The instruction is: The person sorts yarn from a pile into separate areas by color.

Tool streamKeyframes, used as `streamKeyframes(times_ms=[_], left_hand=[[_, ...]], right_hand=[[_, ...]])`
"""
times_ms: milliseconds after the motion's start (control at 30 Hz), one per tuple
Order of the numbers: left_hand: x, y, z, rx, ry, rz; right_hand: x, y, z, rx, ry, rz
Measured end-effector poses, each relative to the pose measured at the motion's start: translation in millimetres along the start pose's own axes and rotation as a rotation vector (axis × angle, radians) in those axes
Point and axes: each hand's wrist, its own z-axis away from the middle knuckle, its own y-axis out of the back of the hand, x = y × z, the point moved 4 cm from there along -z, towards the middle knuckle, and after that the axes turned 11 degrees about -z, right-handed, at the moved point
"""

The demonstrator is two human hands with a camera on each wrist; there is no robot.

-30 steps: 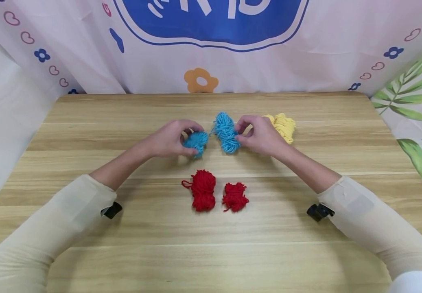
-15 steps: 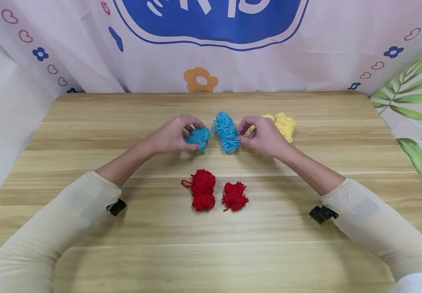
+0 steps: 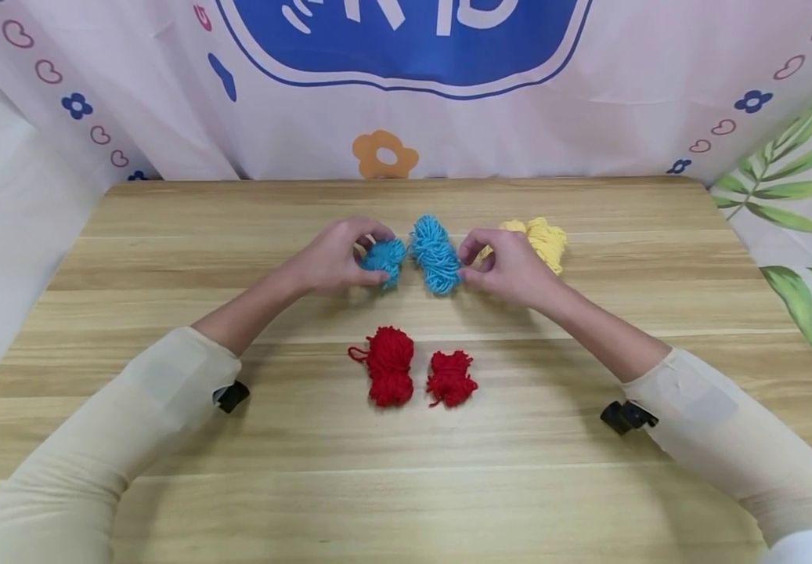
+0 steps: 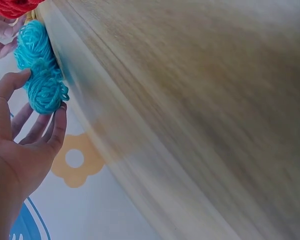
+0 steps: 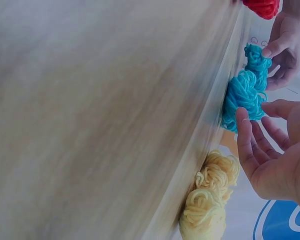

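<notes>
My left hand (image 3: 342, 254) holds a small blue yarn skein (image 3: 385, 261) between thumb and fingers; in the left wrist view the hand (image 4: 27, 140) curls round the end of that skein (image 4: 46, 92). Just right of it lies a larger blue yarn skein (image 3: 435, 254), standing lengthwise on the table. At this larger skein's right edge are the fingertips of my right hand (image 3: 507, 265). The right wrist view has the right hand (image 5: 277, 155) with spread, slightly bent fingers beside the larger skein (image 5: 244, 100), not wrapped round it; whether they touch cannot be told.
Two yellow yarn skeins (image 3: 546, 243) lie behind and right of the right hand, partly hidden by it. Nearer to me are a larger red skein (image 3: 390, 368) with a loose loop and a smaller red skein (image 3: 452, 379). A printed cloth (image 3: 293, 133) hangs behind the wooden table (image 3: 406, 501).
My left hand has brought the small blue skein right and slightly away from me, closer to the larger one. The right fingertips have shifted slightly right; the red and yellow skeins stay put.
</notes>
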Motion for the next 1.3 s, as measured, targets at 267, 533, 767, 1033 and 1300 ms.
streamKeyframes(times_ms=[267,533,767,1033,1300], left_hand=[[-0.6,-1.0,-4.1,0.007,0.018,0.001],[-1.1,-1.9,-8.6,0.021,0.032,-0.009],[-1.5,-2.5,-11.5,0.018,0.055,-0.007],[-0.8,-5.6,-14.7,0.014,0.051,-0.004],[1.4,-7.6,-16.9,0.006,0.049,-0.009]], right_hand=[[-1.4,-0.7,4.9,-0.025,0.017,0.001],[-1.9,-0.9,10.3,-0.052,0.034,0.021],[0.3,-1.3,13.4,-0.067,0.028,0.019],[-0.3,-1.9,17.6,-0.092,0.029,-0.001],[0.2,-3.3,19.3,-0.105,0.029,-0.002]])
